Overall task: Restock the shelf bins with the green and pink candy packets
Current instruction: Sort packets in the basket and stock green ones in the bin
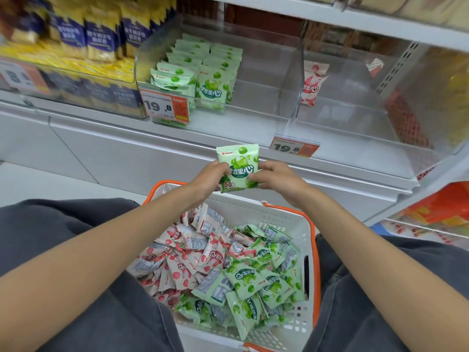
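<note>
**Green candy packet (238, 166) held upright above the basket (253, 212)**

My forearms reach forward together. My left hand (213, 174) and right hand (274, 177) pinch its side edges, fingers curled, thumbs on the front, over the basket's far rim and below the shelf bins' (253, 115) front edge.

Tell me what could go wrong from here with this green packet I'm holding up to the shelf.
1. The green packet, pinched by the left hand and right hand, could end up in the right bin, where a lone pink packet stands, since the two bins adjoin.
2. Sliding it into the left bin might topple the upright green rows.
</note>
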`<state>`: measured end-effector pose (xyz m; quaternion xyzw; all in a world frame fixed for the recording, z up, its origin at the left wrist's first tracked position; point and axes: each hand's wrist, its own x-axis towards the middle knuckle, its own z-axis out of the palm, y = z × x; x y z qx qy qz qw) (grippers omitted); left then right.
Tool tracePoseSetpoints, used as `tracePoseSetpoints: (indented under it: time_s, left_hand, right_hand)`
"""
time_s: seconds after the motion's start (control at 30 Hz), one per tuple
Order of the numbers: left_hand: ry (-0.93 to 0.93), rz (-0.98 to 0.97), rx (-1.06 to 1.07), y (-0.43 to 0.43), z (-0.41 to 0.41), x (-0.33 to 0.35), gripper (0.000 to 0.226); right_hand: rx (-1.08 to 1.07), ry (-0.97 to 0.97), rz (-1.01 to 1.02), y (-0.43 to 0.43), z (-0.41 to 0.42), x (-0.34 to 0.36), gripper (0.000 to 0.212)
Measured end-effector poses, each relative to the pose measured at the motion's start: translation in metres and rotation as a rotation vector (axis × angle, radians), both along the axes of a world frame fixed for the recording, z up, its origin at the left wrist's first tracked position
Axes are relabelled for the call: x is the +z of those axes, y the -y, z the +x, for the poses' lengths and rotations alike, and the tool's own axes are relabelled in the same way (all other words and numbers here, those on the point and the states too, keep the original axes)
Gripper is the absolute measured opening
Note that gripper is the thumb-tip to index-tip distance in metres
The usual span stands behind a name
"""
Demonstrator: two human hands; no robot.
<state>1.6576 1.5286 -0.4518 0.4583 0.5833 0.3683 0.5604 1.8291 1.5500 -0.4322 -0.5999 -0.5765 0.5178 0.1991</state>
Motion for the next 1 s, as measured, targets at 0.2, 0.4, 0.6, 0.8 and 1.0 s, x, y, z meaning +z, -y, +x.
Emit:
tracePoseSetpoints:
  time_s: [0.2, 0.4, 0.6, 0.8, 1.0]
  left_hand:
    - [-0.325, 0.411, 0.072, -0.013, -0.009, 0.006, 0.037]
    - [-0.525, 0.778, 0.271, -0.066, -0.045, 0.078, 0.033]
    - [-1.232, 0.789, 0.396, -0.108, -0.111, 0.045, 0.045]
    - [-1.278, 0.711, 0.320, -0.116, -0.120, 0.032, 0.063]
    - [-1.285, 0.726, 0.363, -0.114, -0.117, 0.031, 0.059]
  right_hand:
    - [-0.024, -0.156, 0.117, -0.001, -0.013, 0.018, 0.009]
    - [-0.173, -0.307, 0.310, -0.041, -0.036, 0.086, 0.012]
    - [-0.191, -0.096, 0.304, -0.123, -0.086, 0.103, 0.022]
    - [-0.029, 0.366, 0.156, -0.167, -0.121, 0.069, 0.052]
    - [-0.005, 0.502, 0.117, -0.175, -0.137, 0.062, 0.070]
